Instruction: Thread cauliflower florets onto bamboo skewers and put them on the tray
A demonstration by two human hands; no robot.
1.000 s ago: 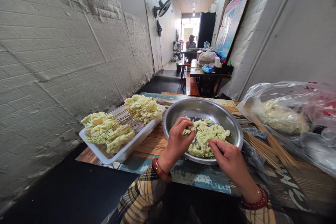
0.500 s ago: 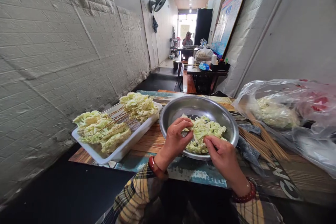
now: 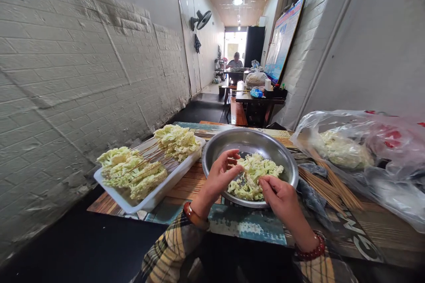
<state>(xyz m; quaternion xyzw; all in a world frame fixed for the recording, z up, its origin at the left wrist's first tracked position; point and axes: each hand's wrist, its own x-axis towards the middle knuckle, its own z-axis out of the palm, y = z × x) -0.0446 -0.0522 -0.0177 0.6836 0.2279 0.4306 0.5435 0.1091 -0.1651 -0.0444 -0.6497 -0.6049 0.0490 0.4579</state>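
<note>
Pale green-white cauliflower florets (image 3: 265,164) lie heaped in a wide steel bowl (image 3: 212,145) in front of me. Over the bowl's left side is my left hand (image 3: 223,173), its fingers apart and curved, the thumb tip close to the florets. My right hand (image 3: 279,194) is closed in a pinch at the bowl's near right side, on a piece of cauliflower (image 3: 253,178); the fingers partly hide it. To the left, a white plastic tray (image 3: 156,199) holds skewered cauliflower (image 3: 133,172) in two bunches, with thin sticks (image 3: 149,152) between them.
Loose bamboo skewers (image 3: 327,188) lie right of the bowl, on dark crumpled plastic (image 3: 312,201). A clear bag (image 3: 345,148) of cauliflower stands behind them. A brick-patterned wall (image 3: 66,75) runs along the left. Farther back, a person (image 3: 236,62) sits at another table.
My left fingers have spread apart from a tighter curl near the florets. The right hand keeps its pinch. The view has tilted up a little, and the far person has lowered an arm.
</note>
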